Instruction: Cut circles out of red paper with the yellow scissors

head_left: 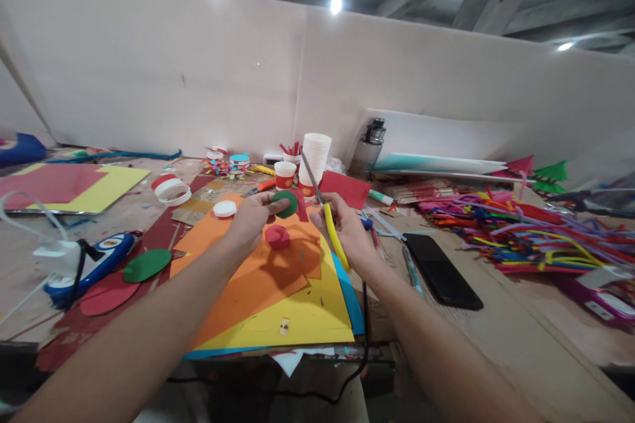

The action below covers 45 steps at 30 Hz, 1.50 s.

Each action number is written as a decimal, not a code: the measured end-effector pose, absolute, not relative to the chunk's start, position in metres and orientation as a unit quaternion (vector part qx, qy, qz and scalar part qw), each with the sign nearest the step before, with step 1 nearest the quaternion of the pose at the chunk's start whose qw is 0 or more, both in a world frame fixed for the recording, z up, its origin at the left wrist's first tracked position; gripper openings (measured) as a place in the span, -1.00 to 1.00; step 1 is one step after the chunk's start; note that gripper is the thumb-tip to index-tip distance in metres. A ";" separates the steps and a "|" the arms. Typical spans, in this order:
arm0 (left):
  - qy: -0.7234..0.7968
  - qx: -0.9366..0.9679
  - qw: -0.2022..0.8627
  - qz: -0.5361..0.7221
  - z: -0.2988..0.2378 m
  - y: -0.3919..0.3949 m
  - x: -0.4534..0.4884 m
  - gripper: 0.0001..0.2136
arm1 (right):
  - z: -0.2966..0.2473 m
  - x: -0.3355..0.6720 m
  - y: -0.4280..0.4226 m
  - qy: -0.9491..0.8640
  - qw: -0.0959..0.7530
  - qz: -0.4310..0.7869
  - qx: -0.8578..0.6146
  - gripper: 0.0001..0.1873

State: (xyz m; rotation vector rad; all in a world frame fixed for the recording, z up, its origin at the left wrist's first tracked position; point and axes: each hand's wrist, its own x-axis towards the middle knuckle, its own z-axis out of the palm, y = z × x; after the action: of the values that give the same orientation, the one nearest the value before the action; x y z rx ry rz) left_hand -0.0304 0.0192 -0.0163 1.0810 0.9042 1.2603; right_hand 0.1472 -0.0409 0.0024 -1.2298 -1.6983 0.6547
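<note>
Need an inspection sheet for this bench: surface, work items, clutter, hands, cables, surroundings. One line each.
Surface: worktable littered with scraps; an orange sheet overlaps a yellow sheet.
Work items: green disc and yellow-handled scissors held up; round red piece on the orange sheet.
Clutter: colorful pipe cleaners heaped at right; black phone lying flat; stacked paper cups at the back.
Hands: left hand pinches the green disc; right hand grips the scissors, tip pointing away from the person.
Cables: black cable hanging at the front edge; corded white adapter at left.
Surroundings: pale partition behind; ceiling lights on.
</note>
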 end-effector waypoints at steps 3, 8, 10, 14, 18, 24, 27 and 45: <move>0.387 0.410 0.570 0.597 -0.010 0.026 -0.039 -0.69 | 0.009 0.147 -0.049 -0.740 0.351 0.241 -0.520 -0.61; 0.351 0.347 0.568 0.658 -0.004 0.028 -0.046 -0.68 | 0.012 0.147 -0.052 -0.776 0.279 0.227 -0.519 -0.59; 0.344 0.345 0.562 0.668 -0.003 0.028 -0.047 -0.69 | 0.013 0.148 -0.052 -0.778 0.264 0.236 -0.518 -0.59; 0.330 0.352 0.565 0.669 -0.005 0.029 -0.045 -0.69 | 0.016 0.150 -0.054 -0.780 0.251 0.241 -0.521 -0.58; 0.334 0.370 0.581 0.643 -0.007 0.027 -0.041 -0.71 | 0.016 0.149 -0.055 -0.775 0.264 0.251 -0.517 -0.56; 0.334 0.424 0.596 0.595 -0.012 0.022 -0.034 -0.73 | 0.004 0.151 -0.048 -0.771 0.293 0.259 -0.502 -0.60; 0.323 0.437 0.607 0.580 -0.014 0.020 -0.032 -0.72 | -0.004 0.154 -0.044 -0.778 0.307 0.245 -0.490 -0.66; 0.298 0.383 0.645 0.590 -0.017 0.016 -0.025 -0.69 | -0.013 0.149 -0.040 -0.757 0.332 0.273 -0.492 -0.68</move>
State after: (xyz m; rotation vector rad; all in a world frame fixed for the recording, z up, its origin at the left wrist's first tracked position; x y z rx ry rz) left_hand -0.0246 0.0160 -0.0169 0.8727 0.6776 1.3433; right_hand 0.1494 -0.0397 -0.0130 -1.2858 -1.9782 0.7120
